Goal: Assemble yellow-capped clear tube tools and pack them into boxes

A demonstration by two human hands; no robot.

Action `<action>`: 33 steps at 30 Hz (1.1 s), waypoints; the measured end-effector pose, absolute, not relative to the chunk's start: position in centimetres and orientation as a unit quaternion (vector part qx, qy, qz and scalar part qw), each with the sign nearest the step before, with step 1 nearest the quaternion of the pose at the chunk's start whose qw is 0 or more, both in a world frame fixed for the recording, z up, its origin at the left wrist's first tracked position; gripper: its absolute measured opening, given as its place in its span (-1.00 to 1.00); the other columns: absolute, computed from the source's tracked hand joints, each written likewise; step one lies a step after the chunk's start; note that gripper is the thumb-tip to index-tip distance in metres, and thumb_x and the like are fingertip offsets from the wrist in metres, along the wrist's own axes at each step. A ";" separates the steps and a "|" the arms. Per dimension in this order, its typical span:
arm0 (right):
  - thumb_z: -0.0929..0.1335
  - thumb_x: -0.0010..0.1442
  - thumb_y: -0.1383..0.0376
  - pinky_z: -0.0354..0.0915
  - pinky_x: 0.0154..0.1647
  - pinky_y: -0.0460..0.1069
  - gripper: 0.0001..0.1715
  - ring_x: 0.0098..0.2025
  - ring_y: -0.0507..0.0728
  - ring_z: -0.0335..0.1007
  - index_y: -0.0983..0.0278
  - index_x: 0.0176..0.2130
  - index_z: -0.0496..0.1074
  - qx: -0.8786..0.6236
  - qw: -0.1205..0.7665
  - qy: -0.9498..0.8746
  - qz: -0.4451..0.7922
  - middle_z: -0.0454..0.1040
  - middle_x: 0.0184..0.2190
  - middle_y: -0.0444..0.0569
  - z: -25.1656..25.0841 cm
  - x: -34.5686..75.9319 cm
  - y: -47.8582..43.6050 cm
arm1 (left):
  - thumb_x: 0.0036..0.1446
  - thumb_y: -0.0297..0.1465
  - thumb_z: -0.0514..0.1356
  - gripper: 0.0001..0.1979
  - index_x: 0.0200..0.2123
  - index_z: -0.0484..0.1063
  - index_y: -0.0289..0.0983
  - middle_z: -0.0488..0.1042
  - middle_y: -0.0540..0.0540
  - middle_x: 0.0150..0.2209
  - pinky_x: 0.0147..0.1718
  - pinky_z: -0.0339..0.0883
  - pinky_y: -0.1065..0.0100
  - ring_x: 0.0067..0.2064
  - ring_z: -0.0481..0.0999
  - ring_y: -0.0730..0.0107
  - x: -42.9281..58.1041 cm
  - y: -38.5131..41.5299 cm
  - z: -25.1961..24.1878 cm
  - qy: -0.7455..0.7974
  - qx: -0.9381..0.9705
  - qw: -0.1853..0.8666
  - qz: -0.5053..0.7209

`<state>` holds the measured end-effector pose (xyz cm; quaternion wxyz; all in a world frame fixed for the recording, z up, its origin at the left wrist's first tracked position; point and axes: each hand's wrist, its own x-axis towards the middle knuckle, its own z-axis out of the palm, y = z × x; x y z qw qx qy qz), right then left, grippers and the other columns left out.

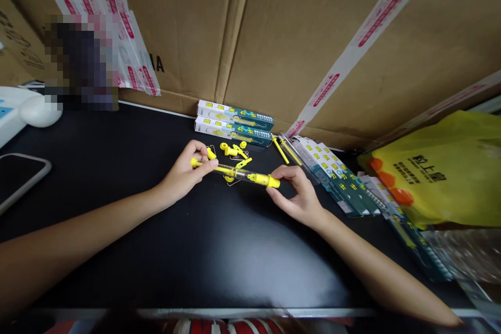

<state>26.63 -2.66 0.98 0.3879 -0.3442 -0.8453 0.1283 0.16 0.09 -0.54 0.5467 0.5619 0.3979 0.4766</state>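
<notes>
Grasping a clear-and-yellow force-meter tube (238, 173) above the black tabletop (188, 250), pinching its left end (194, 163) in the left hand (187, 169) and its yellow cap (273, 181) in the right hand (299, 195). Working just in front of loose yellow plastic fittings (230, 152) and two force-meter cartons (233, 131), with more cartons (332, 175) and a yellow plastic bag (450, 167) off to the right.

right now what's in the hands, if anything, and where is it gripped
A clear-and-yellow tube: the left hand pinches it near one end, the right hand grips the yellow cap at the other.
</notes>
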 end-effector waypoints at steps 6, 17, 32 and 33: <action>0.34 0.17 0.40 0.30 -0.42 -0.03 -0.71 -0.41 0.06 0.32 0.18 -0.14 0.18 -0.317 0.368 -0.863 0.140 0.35 -0.38 -0.09 0.6 26.5 -2.6 | 0.12 -0.34 0.19 -0.78 -0.34 0.14 -0.21 0.15 0.14 -0.51 -0.67 0.04 0.56 -0.58 0.12 0.64 0.0 0.1 -0.5 0.396 0.565 0.547 0.474; 0.27 0.26 0.29 0.02 -0.66 -0.15 -0.77 -0.62 -0.06 0.06 0.16 -0.14 0.06 -0.390 0.344 -0.795 0.313 0.15 -0.53 -0.27 -0.8 26.0 -3.5 | 0.09 -0.36 0.21 -0.76 -0.37 0.14 -0.23 0.17 0.13 -0.51 -0.62 0.04 0.52 -0.57 0.12 0.64 -0.1 0.4 -0.7 0.395 0.583 0.519 0.485; 0.27 0.26 0.17 -0.07 -0.75 -0.16 -0.74 -0.72 -0.07 0.04 0.16 -0.19 0.04 -0.403 0.373 -0.743 0.384 0.08 -0.62 -0.34 0.0 25.1 -4.0 | 0.09 -0.36 0.22 -0.77 -0.37 0.15 -0.22 0.17 0.12 -0.50 -0.63 0.05 0.52 -0.56 0.13 0.63 -0.1 0.5 -0.8 0.378 0.575 0.536 0.490; 0.27 0.26 0.15 -0.07 -0.76 -0.17 -0.73 -0.73 -0.07 0.04 0.16 -0.19 0.03 -0.404 0.377 -0.735 0.394 0.07 -0.63 -0.35 0.1 25.1 -4.0 | 0.10 -0.36 0.22 -0.77 -0.36 0.15 -0.22 0.17 0.12 -0.50 -0.63 0.04 0.52 -0.57 0.12 0.64 -0.1 0.5 -0.8 0.378 0.574 0.537 0.489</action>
